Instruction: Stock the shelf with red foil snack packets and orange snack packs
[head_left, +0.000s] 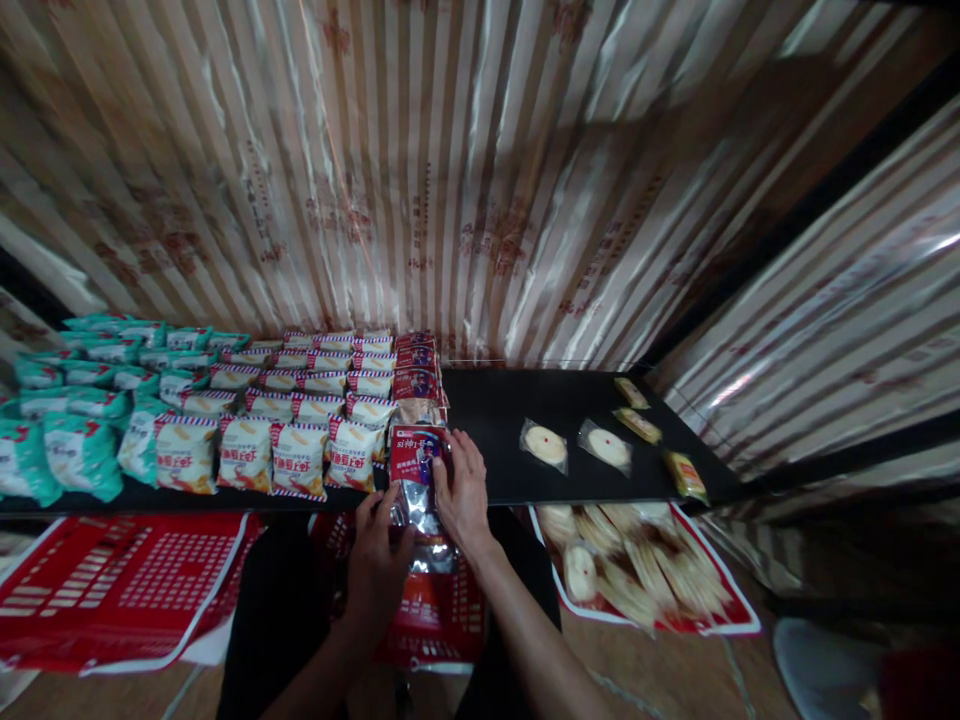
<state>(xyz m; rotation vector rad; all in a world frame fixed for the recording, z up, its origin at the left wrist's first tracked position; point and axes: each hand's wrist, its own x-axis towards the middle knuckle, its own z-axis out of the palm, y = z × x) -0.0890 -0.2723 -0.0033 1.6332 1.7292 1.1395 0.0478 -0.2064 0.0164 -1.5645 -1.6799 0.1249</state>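
A red snack packet [412, 458] with white lettering and a shiny silver lower part stands at the shelf's front edge, between my two hands. At its lower left side, my left hand [377, 550] holds it with bent fingers. My right hand [463, 492] grips its right side, the thumb over the front and the fingers along the edge. Behind it runs a row of similar red packets [415, 382]. Directly left stand rows of cream packets [298, 458] with striped edges. My fingers partly cover the packet.
Teal packets [79, 455] fill the black shelf's [487, 420] left end. Two round pale packs [545, 445] and several small yellow packs [685, 476] lie on the right. Below are a red basket [150, 570] and a basket of pale packs [750, 620]. A striped curtain [450, 200] hangs behind.
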